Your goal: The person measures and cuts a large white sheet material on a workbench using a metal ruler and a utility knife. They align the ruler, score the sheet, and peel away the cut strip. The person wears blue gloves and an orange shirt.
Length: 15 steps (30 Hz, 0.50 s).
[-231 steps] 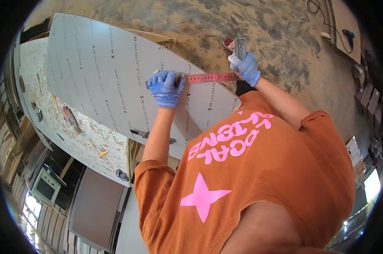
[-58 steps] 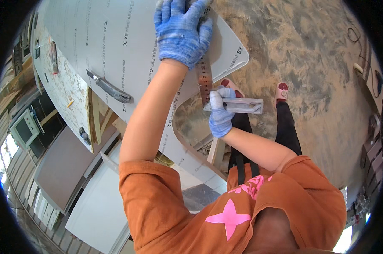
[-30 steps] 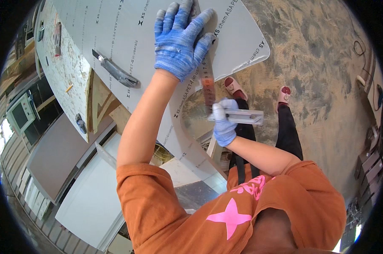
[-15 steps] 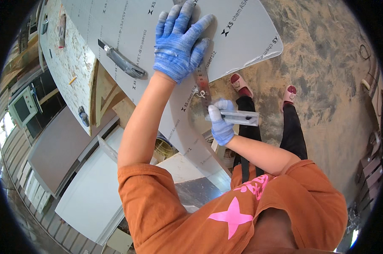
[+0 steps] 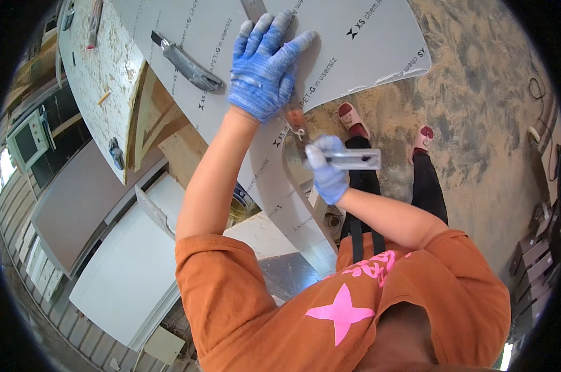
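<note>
My left hand (image 5: pixel 262 71), in a blue-and-white knit glove, lies flat with fingers apart on a grey, film-covered panel (image 5: pixel 330 53). It presses on the steel blade (image 5: pixel 253 8) of a try square, which shows beyond the fingertips and again below the palm. Nearer me, my right hand (image 5: pixel 327 167), gloved too, is closed around the square at its metal stock (image 5: pixel 360 159), just off the panel's edge. A small white loop hangs at the blade between the hands. Left of my left hand, a grey utility knife (image 5: pixel 190 63) rests on the panel, its dark blade pointing away.
On the left, a worn worktable (image 5: pixel 110 65) bears a pencil (image 5: pixel 104 97), a small dark tool (image 5: pixel 115 153) and a red-handled tool (image 5: pixel 95 25). White panels (image 5: pixel 128 266) lean below it. Dusty floor (image 5: pixel 466 124) stretches right, with a cable (image 5: pixel 536 93) near the far side.
The panel with the knife has shifted a little to the right and away, while the worktable sits slightly higher in view. Both hands keep their hold on the square.
</note>
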Each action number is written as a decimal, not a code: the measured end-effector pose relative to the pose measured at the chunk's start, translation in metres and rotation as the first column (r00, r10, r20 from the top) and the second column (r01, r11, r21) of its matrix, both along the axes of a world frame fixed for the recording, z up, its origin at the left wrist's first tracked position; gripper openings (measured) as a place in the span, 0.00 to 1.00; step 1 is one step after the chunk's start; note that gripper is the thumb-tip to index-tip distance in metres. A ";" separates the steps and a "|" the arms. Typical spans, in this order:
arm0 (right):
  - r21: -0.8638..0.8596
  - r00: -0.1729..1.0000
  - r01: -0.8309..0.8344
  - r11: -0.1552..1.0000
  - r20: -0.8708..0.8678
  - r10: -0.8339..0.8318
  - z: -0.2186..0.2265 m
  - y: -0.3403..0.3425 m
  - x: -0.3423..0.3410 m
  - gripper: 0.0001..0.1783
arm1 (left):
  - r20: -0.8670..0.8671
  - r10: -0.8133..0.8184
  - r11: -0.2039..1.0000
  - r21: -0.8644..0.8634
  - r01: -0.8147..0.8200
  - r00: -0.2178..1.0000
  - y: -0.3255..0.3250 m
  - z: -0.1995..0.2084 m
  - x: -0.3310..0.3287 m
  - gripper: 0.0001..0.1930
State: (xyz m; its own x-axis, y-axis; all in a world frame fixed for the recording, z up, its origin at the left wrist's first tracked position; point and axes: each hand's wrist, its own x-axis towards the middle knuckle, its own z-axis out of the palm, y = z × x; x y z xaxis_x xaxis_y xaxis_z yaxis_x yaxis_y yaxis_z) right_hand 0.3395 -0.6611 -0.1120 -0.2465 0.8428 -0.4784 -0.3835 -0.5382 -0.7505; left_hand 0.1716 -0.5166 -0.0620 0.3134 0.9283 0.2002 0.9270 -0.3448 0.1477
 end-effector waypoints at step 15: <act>0.118 0.986 -0.169 0.979 0.008 0.169 -0.027 0.017 0.061 0.09 | -0.096 -0.040 0.997 -0.074 0.033 0.995 -0.082 0.033 -0.001 0.16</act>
